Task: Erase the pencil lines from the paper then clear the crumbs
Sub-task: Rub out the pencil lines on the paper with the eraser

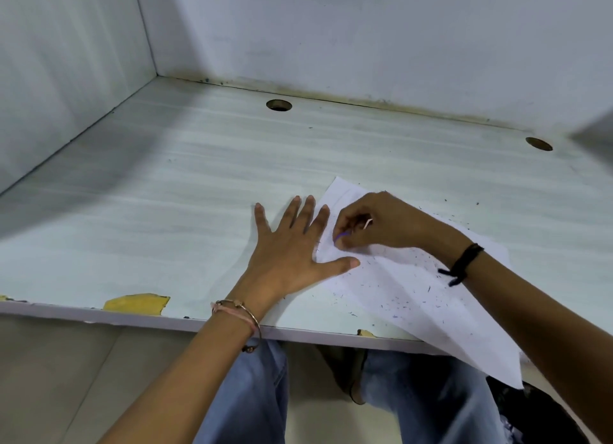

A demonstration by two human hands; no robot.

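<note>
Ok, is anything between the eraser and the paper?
Nothing visible. The right hand pinches the eraser down on the paper; the left hand lies flat beside it, thumb just short of the eraser. Crumbs lie scattered over the sheet.

Your pale surface [166, 195] carries the paper [408, 287] at lower right (one corner overhangs the front edge).

eraser [342, 235] on crumb-strewn paper [414, 294]
</note>
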